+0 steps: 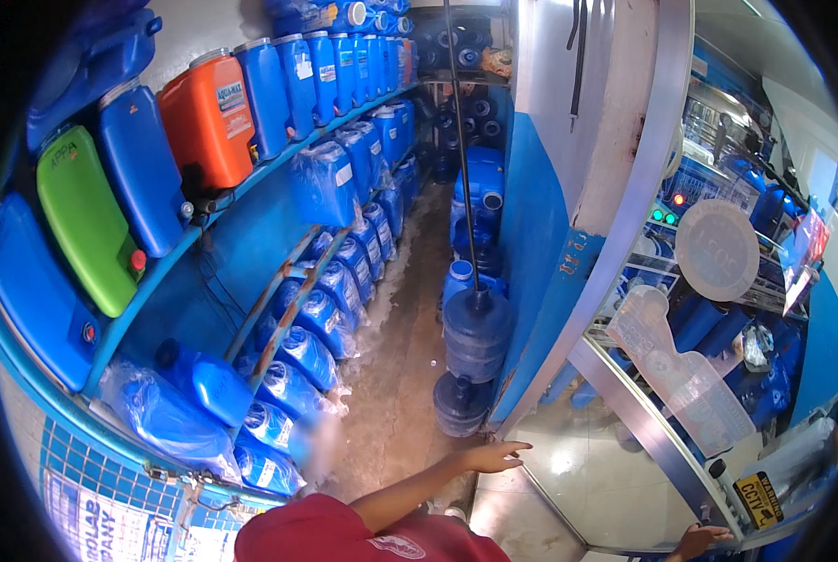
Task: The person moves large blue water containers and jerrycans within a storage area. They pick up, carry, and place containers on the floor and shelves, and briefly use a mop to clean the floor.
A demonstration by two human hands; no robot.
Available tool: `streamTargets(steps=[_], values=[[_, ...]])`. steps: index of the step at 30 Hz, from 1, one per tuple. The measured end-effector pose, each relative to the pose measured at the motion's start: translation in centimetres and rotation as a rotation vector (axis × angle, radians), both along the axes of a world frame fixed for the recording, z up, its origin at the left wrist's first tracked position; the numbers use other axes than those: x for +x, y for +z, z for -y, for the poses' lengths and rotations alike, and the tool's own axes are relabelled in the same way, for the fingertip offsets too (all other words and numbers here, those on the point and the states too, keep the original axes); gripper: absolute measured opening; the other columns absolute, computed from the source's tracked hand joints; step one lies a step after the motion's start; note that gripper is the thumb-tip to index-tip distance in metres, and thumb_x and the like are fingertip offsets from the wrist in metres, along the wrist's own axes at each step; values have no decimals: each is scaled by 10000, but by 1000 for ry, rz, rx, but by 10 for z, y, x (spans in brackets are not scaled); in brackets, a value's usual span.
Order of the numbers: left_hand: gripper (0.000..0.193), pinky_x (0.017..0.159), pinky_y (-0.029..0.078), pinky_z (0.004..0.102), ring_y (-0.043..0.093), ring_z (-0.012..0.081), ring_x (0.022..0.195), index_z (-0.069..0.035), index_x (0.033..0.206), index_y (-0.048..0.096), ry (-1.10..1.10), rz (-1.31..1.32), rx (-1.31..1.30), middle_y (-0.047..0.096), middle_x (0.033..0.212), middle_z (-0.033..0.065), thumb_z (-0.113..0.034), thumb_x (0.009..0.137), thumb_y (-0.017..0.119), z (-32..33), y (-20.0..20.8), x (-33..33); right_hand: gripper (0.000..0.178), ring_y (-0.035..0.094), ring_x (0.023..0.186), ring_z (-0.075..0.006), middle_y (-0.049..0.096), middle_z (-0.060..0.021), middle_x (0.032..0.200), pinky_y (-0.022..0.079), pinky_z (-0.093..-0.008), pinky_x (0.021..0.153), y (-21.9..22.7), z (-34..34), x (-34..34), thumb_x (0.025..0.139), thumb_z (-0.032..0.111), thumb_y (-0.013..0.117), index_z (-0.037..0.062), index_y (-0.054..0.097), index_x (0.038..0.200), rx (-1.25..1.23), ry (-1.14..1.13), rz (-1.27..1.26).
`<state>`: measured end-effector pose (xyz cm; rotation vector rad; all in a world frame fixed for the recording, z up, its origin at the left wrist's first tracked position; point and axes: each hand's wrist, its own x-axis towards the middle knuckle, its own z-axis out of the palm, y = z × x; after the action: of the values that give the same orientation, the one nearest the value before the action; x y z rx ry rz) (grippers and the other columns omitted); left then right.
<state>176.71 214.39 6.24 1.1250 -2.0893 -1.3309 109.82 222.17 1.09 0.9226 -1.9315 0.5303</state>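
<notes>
My left hand (496, 457) reaches out from the lower edge across my red shirt (344, 529). Its fingers are stretched out, with nothing visible in them. It hovers just below two stacked round blue water bottles (480, 332), beside the end of the blue-and-white wall (531, 281). At the lower right, my right hand (702, 537) is partly cut off by the picture's edge. Its fingers are extended next to the metal frame (662, 445) of a glass door; whether they touch it I cannot tell. No object shows in that hand.
Blue, green and orange water containers (211, 117) line a shelf (138, 304) on the left. Plastic-wrapped blue containers (283, 361) sit below, along a narrow concrete aisle (400, 309). A dark rod (461, 140) rises by the stacked bottles. Behind the glass is a tiled floor (625, 496).
</notes>
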Motion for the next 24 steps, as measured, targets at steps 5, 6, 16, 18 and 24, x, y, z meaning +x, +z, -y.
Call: streamTargets(steps=[5,6,16,18,24], values=[[513,989,381,357,482,292,1176,-7,1334,382,64,38,59,449,1328,187,-294,923,491,-21,9,29,641,548,1016,-376,441,-203,1299,427,-453,902,11,16,18,821,381,559,80,311,1330,265,-229,283],[509,989,381,352,481,288,1179,0,1327,389,106,26,123,451,1328,186,-290,923,494,-27,10,37,615,541,1028,-386,451,-210,1290,424,-453,910,14,20,22,821,367,558,65,340,1310,314,-270,308],[432,988,379,326,497,254,1169,27,1268,462,270,90,265,530,1254,173,-236,926,482,-34,7,129,294,611,933,-365,646,-186,978,478,-456,837,-47,86,295,841,247,508,45,645,1004,1100,122,-249],[422,978,389,321,511,249,1153,27,1261,470,346,66,258,543,1239,170,-230,926,483,-28,7,148,406,565,1025,-359,585,-215,1099,451,-412,888,-62,102,410,832,300,543,20,557,1126,1135,722,762],[382,966,394,303,524,209,1123,-2,1251,496,462,-122,251,562,1212,146,-221,938,492,-26,1,245,169,633,852,-263,633,-136,898,492,-366,733,-39,121,692,819,140,567,41,574,955,1481,1813,1024]])
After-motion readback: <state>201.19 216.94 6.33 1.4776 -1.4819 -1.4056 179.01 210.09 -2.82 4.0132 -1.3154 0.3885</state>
